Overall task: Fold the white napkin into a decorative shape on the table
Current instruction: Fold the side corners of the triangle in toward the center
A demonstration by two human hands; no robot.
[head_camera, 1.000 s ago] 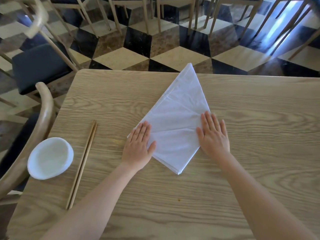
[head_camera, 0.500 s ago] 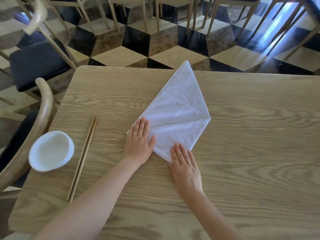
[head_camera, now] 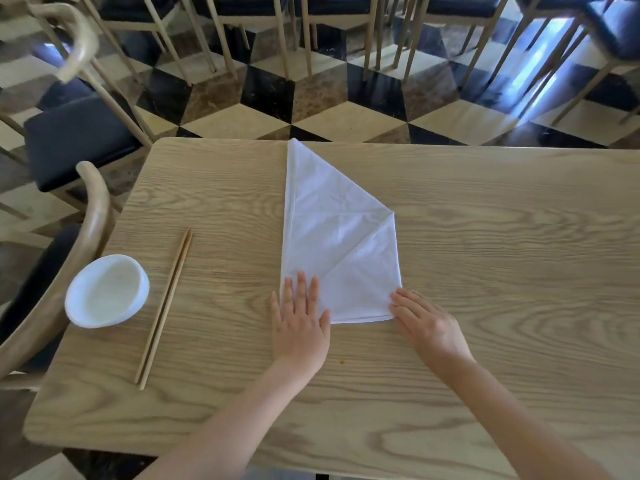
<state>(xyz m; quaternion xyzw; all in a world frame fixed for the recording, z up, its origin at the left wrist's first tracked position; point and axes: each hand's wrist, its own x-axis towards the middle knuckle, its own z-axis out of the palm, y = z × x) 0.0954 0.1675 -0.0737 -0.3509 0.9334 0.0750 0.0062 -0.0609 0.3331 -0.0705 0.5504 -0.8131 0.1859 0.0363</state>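
White napkin (head_camera: 332, 244) lies flat on the wooden counter (head_camera: 485, 258), folded into a long pointed shape: its tip points to the far edge of the counter, its left side runs straight, and its near edge is short and almost straight. A diagonal crease goes across the lower part, and a folded flap covers the right near part. The left hand (head_camera: 300, 323) lies flat and open, palm down, with the fingers spread; the fingertips press on the near left corner of the napkin while the palm rests on the bare counter. The right hand (head_camera: 427, 325) is also open and flat, not closed around anything; its fingertips touch the near right corner of the napkin, and the rest of the hand lies on the counter just beside it. To the left of the napkin, well apart from it, a pair of wooden chopsticks (head_camera: 165, 308) lies together on the counter. Further left from the napkin, near the counter edge, stands a small white bowl (head_camera: 107, 291). Beyond the counter, chairs (head_camera: 76, 133) with dark seats stand on a floor with a dark and light pattern.
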